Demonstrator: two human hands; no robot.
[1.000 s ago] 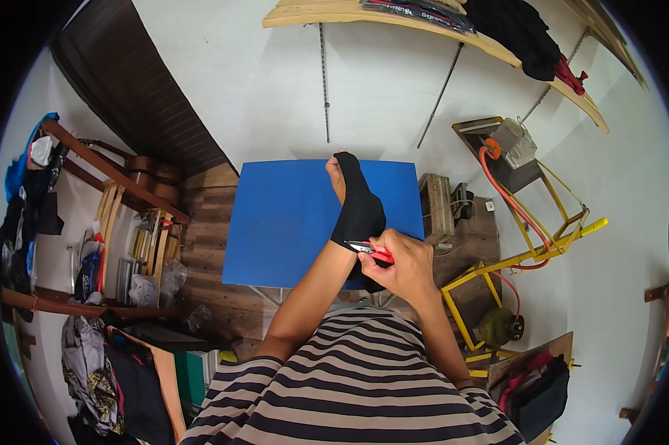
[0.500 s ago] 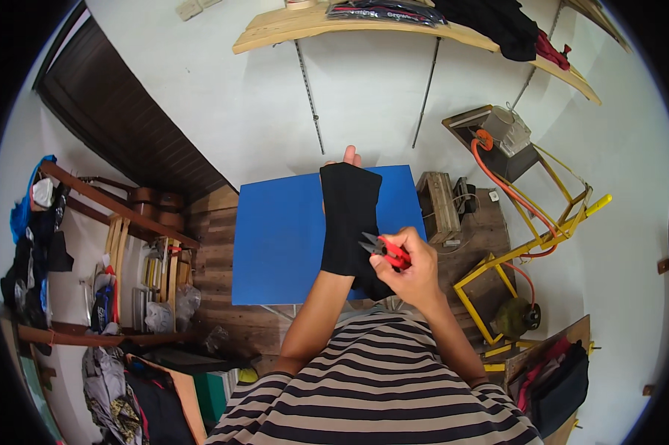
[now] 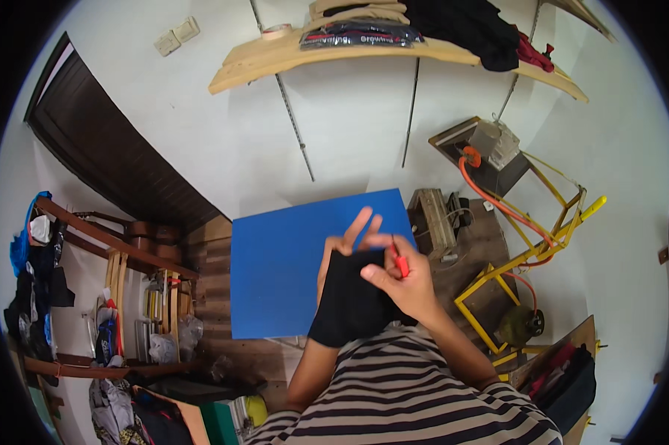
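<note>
Blurred and spread apart, the fingers of the left hand [image 3: 340,245] are poking out beyond the black cloth [image 3: 351,300], which is wrapping that hand and wrist. Just beside them, the right hand [image 3: 414,288] is gripping red-handled snips [image 3: 401,265] in curled fingers, its thumb jutting free over the cloth. Beneath, the blue table [image 3: 271,274] is showing, while the striped shirt [image 3: 412,397] is sitting close behind the cloth.
</note>
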